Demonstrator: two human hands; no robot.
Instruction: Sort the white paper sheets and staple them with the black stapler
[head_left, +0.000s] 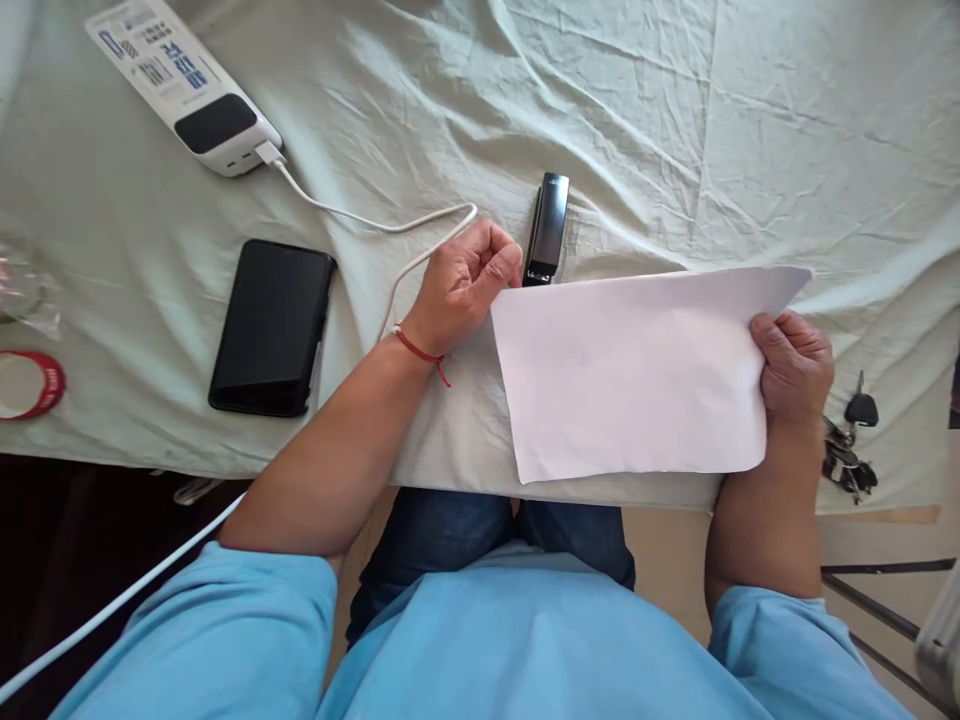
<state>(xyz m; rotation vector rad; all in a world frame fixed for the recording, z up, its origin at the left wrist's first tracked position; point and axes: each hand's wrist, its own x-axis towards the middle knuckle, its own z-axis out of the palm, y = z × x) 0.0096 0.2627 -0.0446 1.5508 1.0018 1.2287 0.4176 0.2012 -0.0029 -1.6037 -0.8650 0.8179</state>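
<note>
White, thin, four-sided paper (637, 380) is pinched between the thumb and fingers of the right hand (796, 365). The fingers of the left hand (474, 275) are curled in by the paper's far left corner; whether paper is gripped there cannot be told. Just right of those fingers, a long, shiny black stapler (550, 222) is set. Black-topped keys (862, 409) are laid right of the right fingers.

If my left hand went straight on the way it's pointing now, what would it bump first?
Probably the black stapler, just ahead of your left hand, though the hand's height above the cloth is unclear.
</note>
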